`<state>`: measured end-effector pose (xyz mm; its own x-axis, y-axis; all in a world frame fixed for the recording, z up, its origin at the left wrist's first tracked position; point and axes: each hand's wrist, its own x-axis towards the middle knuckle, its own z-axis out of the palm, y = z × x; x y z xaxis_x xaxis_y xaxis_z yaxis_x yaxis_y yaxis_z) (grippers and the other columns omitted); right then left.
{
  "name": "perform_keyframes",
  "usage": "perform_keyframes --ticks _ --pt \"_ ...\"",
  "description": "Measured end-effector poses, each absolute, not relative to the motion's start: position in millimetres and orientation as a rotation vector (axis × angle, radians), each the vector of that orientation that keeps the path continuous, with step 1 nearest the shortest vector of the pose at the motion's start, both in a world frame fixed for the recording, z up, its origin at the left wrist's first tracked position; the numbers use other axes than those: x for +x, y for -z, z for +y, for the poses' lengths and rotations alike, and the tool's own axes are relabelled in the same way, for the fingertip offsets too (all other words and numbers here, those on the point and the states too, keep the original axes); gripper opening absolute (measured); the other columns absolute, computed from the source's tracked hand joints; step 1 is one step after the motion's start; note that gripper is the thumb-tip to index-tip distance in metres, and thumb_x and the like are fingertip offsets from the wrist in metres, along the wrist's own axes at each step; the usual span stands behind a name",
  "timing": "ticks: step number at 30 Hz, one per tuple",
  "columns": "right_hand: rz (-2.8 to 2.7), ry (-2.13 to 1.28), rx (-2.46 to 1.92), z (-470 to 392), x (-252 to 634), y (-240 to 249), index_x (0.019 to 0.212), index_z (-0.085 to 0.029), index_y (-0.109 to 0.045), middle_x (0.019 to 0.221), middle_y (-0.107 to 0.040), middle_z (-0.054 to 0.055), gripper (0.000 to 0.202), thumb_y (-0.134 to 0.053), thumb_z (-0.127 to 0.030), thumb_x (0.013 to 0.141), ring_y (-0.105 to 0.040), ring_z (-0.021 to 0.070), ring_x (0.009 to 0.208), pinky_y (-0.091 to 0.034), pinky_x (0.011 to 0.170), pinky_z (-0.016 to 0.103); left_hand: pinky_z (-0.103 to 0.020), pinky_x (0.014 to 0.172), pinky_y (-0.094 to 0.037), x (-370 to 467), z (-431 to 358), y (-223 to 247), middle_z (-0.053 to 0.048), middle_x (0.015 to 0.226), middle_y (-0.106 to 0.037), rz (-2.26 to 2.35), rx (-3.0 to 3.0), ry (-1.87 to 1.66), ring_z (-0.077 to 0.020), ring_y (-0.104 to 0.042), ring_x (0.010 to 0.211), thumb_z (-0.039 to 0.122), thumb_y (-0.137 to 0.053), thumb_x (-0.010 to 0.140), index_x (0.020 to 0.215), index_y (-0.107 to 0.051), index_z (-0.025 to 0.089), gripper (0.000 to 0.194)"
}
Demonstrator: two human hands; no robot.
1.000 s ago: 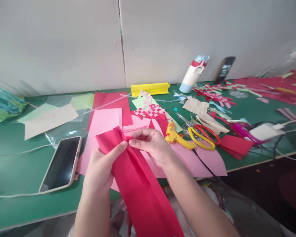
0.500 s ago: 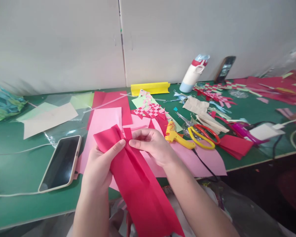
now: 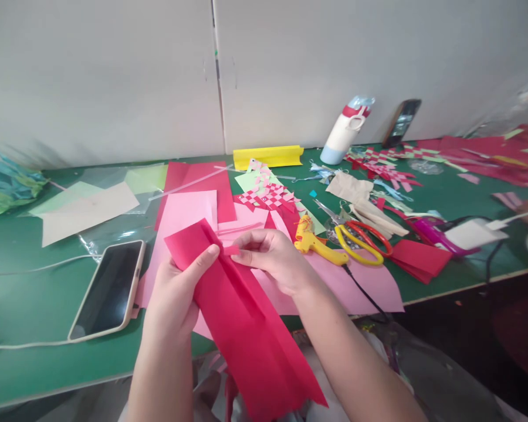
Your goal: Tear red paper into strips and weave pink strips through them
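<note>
"Head view: what's held?"
"Red paper [image 3: 257,328], above the desk's [image 3: 26,316] front edge; left hand [image 3: 176,293], partly closed, grips its upper end, right hand [image 3: 275,261] pinches a red strip [image 3: 231,250]."
"Containers?"
"Bottle [image 3: 341,138] near the back edge, contents hidden."

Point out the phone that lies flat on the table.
The pale-cased phone, screen up, left of the left hand; the dark phone stands tilted at the back beside the bottle.

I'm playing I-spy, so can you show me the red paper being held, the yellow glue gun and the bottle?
Red paper [image 3: 246,322]: head view, middle of the long sheet.
Yellow glue gun [image 3: 312,244]: head view, its body.
Bottle [image 3: 339,138]: head view, its white side.
</note>
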<state>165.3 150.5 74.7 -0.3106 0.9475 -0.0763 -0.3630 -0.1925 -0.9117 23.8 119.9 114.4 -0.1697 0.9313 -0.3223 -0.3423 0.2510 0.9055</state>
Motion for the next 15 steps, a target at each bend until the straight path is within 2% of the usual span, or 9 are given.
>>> perform_keyframes --ticks 4,7,10,15 --pt "-0.970 -1.654 -0.817 150.4 165.2 -75.0 0.071 -0.020 -0.069 0.065 -0.064 -0.004 0.017 -0.081 -0.025 0.061 -0.060 0.0073 0.063 -0.050 0.067 0.022 -0.030 0.063 -0.057 19.5 118.9 -110.0 -0.007 0.084 -0.072 1.112 0.755 -1.257 -0.0254 -0.069 0.076 0.041 -0.080 0.059 0.096 -0.065 0.016 0.047" --pt "-0.968 -1.563 -0.836 150.9 164.6 -74.3 0.071 -0.020 -0.069 0.064 -0.063 -0.005 0.017 -0.082 -0.025 0.061 -0.057 0.0061 0.063 -0.048 0.066 0.020 -0.032 0.061 -0.057 18.7 118.8 -108.7 -0.007 0.085 -0.072 1.134 0.822 -1.202 -0.0262 -0.069 0.074 0.034 -0.084 0.052 0.099 -0.065 0.017 0.054" --pt "-1.000 -1.502 -0.863 151.6 163.0 -72.0 0.073 -0.020 -0.069 0.068 -0.063 -0.005 0.018 -0.082 -0.026 0.061 -0.057 0.0066 0.066 -0.048 0.068 0.021 -0.030 0.055 -0.056 21.5 119.5 -109.6 -0.005 0.076 -0.072 1.240 0.812 -1.148 -0.0232 -0.068 0.064 0.028 -0.086 0.049 0.093 -0.066 0.017 0.050" --pt "-1.026 -1.465 -0.881 152.2 162.1 -68.7 0.075 -0.020 -0.070 0.073 -0.066 -0.003 0.020 -0.081 -0.028 0.062 -0.059 0.0089 0.072 -0.049 0.073 0.024 -0.028 0.053 -0.055 24.5 121.3 -108.3 -0.004 0.068 -0.071 1.329 0.722 -1.191 -0.0207 -0.067 0.059 0.029 -0.085 0.052 0.082 -0.068 0.015 0.038"
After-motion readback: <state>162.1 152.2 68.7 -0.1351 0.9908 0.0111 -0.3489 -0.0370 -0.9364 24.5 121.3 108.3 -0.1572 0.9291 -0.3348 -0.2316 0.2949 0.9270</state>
